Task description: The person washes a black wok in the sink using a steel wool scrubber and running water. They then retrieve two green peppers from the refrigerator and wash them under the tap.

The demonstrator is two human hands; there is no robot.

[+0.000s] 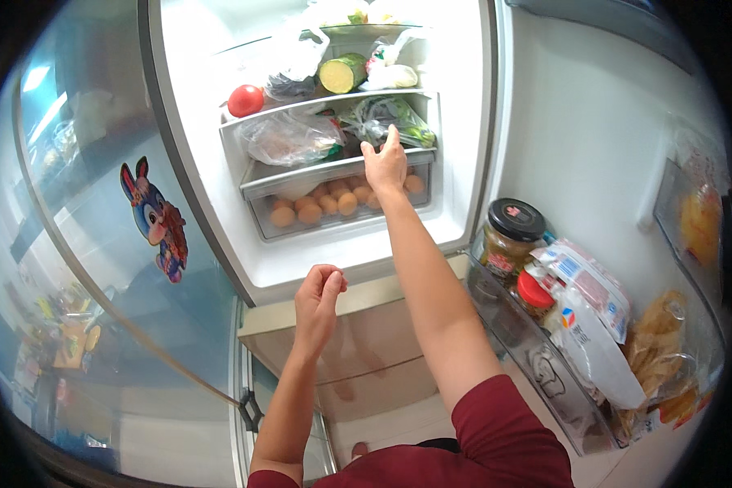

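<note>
My right hand (pixel 386 165) reaches into the lit refrigerator, thumb and index finger apart, with nothing visible in it. Its fingertips are at a clear plastic bag of green vegetables (pixel 390 118); from this angle I cannot tell whether they touch. Left of that bag, on the same level, lies another clear plastic bag (pixel 293 138) with contents I cannot make out. Below my right hand is a clear drawer (pixel 276 230) holding several brown eggs (pixel 347 203). My left hand (pixel 317 307) hovers in front of the refrigerator's lower edge, fingers curled closed with nothing visible in them.
A tomato (pixel 246 101), a cut green gourd (pixel 342 74) and white plastic bags (pixel 295 55) sit on the shelf above. On the right, the open door's bin (pixel 545 374) holds a black-lidded jar (pixel 512 236), a red-lidded jar (pixel 534 293) and packages. A rabbit sticker (pixel 156 220) decorates the left door.
</note>
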